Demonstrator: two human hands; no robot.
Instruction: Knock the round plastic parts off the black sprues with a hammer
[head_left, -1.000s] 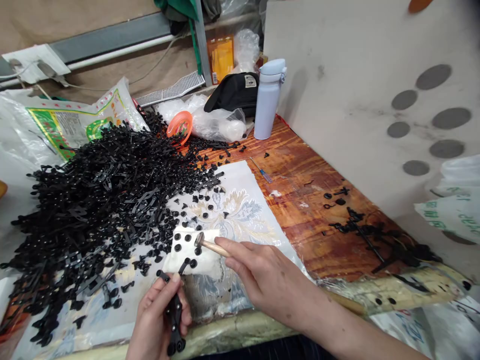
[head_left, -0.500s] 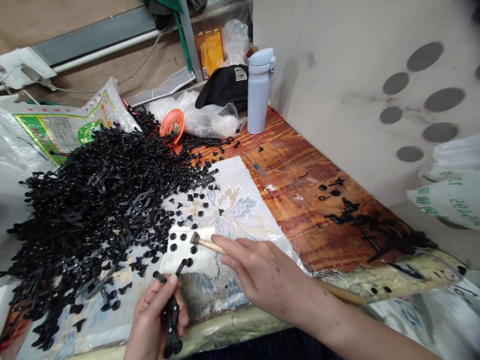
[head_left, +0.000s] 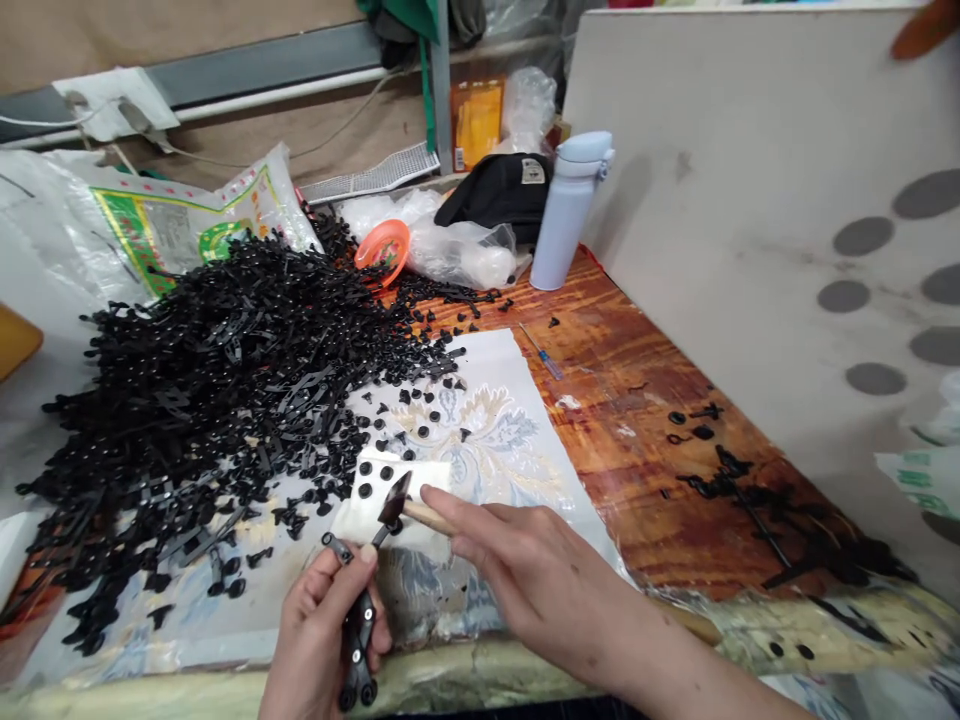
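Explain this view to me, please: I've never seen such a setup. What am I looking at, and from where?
There is no machine: a person works with two bare hands, seen by one head-worn camera looking forward and down. The left hand has jointed black pieces in its grip. The right hand holds a wooden-handled hammer, its head over a pale pad dotted with black studs; contact is hard to judge. The pad lies on a patterned sheet on the wooden table. A large heap of black parts spreads across the left. Farther back are an orange dish and a pale blue bottle.
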